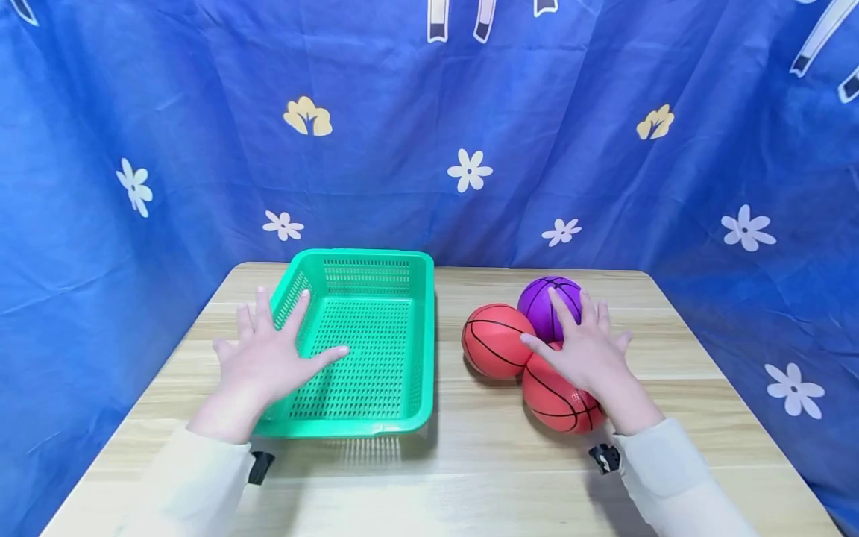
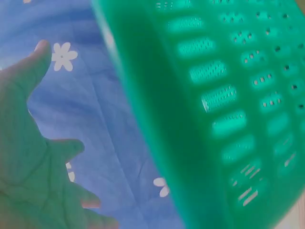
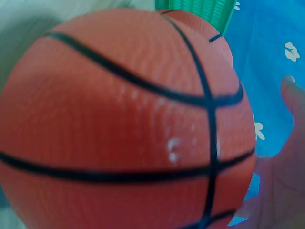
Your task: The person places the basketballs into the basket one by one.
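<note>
My left hand (image 1: 265, 362) hovers with spread fingers over the left side of a green plastic basket (image 1: 429, 358). In the left wrist view its palm (image 2: 28, 162) faces the basket's slotted outer wall (image 2: 176, 157), with a gap between them. On the right, my right hand (image 1: 590, 350) is spread above a cluster of small basketballs and holds nothing. An orange-red ball (image 1: 493, 347) lies at the left of the cluster, a purple ball (image 1: 533, 306) behind, and another orange-red ball (image 1: 560, 403) in front, partly hidden by the hand. That front ball fills most of the right wrist view.
Everything stands on a light wood-grain table (image 1: 483, 477). A blue curtain (image 1: 389, 186) printed with flowers hangs behind the table and along both sides. Each wrist wears a black strap (image 1: 604, 458) below a white sleeve (image 1: 678, 477).
</note>
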`<move>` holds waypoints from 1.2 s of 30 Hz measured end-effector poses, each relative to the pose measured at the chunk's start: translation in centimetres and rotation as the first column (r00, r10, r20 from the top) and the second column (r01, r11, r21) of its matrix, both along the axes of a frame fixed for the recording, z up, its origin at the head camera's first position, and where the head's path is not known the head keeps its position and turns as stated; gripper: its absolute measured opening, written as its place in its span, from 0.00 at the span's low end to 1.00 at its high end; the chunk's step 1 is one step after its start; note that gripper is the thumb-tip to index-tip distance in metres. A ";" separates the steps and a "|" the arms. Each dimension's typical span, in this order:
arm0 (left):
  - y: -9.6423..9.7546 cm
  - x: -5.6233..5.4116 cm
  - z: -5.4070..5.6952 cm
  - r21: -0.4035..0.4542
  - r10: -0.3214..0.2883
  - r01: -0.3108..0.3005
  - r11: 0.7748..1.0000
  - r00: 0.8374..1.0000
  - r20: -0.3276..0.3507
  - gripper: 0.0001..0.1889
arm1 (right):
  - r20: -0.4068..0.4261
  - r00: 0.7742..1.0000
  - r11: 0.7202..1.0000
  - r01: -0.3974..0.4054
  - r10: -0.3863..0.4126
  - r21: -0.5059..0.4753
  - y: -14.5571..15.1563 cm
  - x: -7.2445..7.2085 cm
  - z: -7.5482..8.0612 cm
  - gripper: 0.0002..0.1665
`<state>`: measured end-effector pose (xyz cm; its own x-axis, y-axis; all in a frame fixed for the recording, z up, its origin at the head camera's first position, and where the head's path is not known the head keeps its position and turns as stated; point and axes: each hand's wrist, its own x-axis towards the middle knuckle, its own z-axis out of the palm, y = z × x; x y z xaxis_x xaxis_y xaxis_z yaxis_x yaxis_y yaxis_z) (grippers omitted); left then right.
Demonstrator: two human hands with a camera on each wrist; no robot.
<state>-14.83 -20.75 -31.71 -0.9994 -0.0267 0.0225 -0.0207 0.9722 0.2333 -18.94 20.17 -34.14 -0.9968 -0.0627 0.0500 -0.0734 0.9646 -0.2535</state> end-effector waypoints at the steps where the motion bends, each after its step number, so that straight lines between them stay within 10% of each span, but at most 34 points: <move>1: -0.2 0.1 0.1 0.001 0.002 -0.002 1.000 1.000 0.003 0.60 | 0.002 1.000 1.000 0.001 -0.001 -0.002 0.2 0.0 0.1 0.59; 19: -6.6 0.4 0.0 0.039 0.007 -0.009 0.999 0.999 0.044 0.58 | 0.011 1.000 0.997 0.023 -0.023 -0.071 3.1 -0.1 -0.2 0.59; 36: -11.1 -3.0 -1.2 0.289 -0.178 0.150 0.945 0.981 0.073 0.55 | -0.046 0.986 0.950 -0.167 0.160 -0.265 6.8 0.3 -1.2 0.54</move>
<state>-17.88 -31.87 -32.92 -0.9875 0.1462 -0.0588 0.0973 0.8591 0.5024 -18.65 27.01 -35.37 -0.9723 -0.2057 0.1107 -0.2334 0.8364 -0.4960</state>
